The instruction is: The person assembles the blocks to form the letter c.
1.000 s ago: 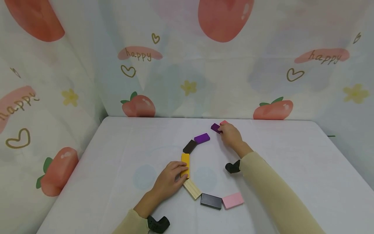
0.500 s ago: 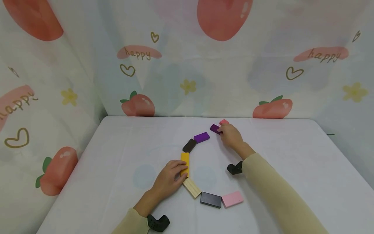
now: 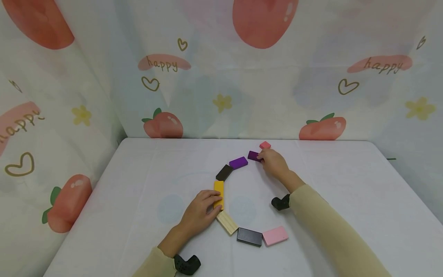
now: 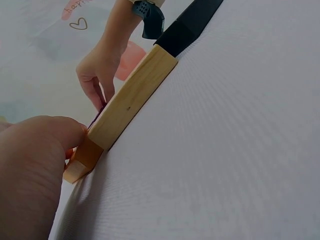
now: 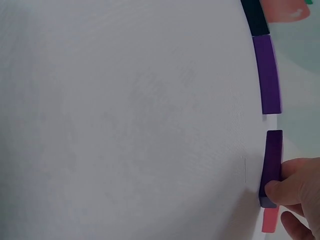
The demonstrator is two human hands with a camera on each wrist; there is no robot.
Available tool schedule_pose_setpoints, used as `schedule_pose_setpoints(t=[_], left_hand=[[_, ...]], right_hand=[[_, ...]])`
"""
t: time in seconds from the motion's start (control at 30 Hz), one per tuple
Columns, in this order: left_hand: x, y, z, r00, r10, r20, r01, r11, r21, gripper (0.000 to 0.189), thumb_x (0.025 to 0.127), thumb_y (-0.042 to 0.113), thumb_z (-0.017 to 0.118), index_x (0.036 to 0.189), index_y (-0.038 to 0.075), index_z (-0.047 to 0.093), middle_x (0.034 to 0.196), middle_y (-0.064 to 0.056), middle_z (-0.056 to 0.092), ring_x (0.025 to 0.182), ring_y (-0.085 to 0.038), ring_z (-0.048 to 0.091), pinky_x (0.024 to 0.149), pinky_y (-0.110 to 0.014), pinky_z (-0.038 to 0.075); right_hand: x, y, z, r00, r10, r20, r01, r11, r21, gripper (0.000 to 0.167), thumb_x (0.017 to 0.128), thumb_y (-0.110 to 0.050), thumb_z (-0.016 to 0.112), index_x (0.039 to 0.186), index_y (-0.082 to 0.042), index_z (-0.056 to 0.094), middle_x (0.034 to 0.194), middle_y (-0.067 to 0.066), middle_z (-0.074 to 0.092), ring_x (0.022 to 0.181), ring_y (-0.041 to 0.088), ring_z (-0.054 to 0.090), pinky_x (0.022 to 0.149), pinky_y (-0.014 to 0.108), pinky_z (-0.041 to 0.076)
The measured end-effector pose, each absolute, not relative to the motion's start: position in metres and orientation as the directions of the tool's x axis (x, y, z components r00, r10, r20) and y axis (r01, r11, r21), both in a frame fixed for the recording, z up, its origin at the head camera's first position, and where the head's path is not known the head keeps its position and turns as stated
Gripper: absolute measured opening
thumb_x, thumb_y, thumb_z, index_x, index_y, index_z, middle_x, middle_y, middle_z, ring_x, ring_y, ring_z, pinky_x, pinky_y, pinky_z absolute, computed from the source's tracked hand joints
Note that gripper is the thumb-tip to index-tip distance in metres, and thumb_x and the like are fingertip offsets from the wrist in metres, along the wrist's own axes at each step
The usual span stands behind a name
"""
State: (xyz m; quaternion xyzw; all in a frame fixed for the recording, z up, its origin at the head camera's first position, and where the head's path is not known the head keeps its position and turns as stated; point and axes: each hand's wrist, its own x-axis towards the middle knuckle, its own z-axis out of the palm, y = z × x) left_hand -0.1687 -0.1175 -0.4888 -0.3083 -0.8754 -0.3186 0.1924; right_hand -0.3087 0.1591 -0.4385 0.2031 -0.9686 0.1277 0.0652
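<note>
In the head view my right hand [image 3: 275, 163] pinches a dark purple block [image 3: 253, 156] between thumb and fingertips. A short gap parts this block from a brighter purple block [image 5: 268, 75], as the right wrist view shows. My left hand [image 3: 199, 211] rests its fingertips on a yellow block [image 3: 219, 186], the thumb near where it meets a plain wood block [image 3: 227, 222]. A dark brown block [image 3: 224, 172] lies between the yellow and bright purple ones. Just beyond the right fingers sits a coral-pink block [image 3: 265, 145], partly hidden behind them in the right wrist view.
A black block [image 3: 249, 237] and a light pink block [image 3: 275, 236] continue the curved row at the near side. White cloth covers the table [image 3: 104, 231]. Behind it hangs a printed curtain [image 3: 259, 84]. Each wrist carries a black camera mount [image 3: 187, 264].
My right hand has turned the dark purple block and slid it slightly left and nearer, closer to the bright purple block. More of the coral-pink block shows. My left hand stays put.
</note>
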Motion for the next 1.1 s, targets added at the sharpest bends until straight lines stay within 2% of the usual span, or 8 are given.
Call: schedule_pose_setpoints(t=[0.33,0.77,1.1], left_hand=[[-0.1687,-0.1176,-0.4902,-0.721,0.417,0.553,0.678,0.588,0.44,0.023,0.081,0.016,0.07,0.102,0.007,0.069,0.111,-0.001,0.059,0.108,-0.015,0.05,0.092,-0.028,0.042],[-0.1695,-0.1172,-0.4901,-0.731,0.413,0.544,0.668,0.6,0.441,0.023,0.082,0.017,0.07,0.102,0.007,0.069,0.111,0.001,0.06,0.107,-0.012,0.05,0.092,-0.027,0.042],[-0.1689,-0.1174,-0.4896,-0.733,0.411,0.542,0.665,0.599,0.446,0.023,0.081,0.016,0.07,0.102,0.007,0.069,0.111,0.001,0.059,0.108,-0.013,0.05,0.093,-0.027,0.042]], right_hand=[[-0.3049,0.1616,-0.4412,-0.89,-0.398,0.223,-0.444,0.869,-0.217,0.021,0.079,0.012,0.059,0.095,0.005,0.07,0.095,0.015,0.064,0.091,0.032,0.059,0.082,0.043,0.048],[-0.3037,0.162,-0.4348,-0.911,-0.38,0.159,-0.41,0.878,-0.248,0.022,0.08,0.012,0.059,0.098,0.006,0.069,0.102,0.017,0.064,0.101,0.033,0.057,0.089,0.044,0.045],[-0.3022,0.1642,-0.4387,-0.894,-0.404,0.194,-0.444,0.859,-0.255,0.021,0.08,0.012,0.06,0.098,0.006,0.069,0.102,0.016,0.065,0.101,0.032,0.057,0.089,0.044,0.045]])
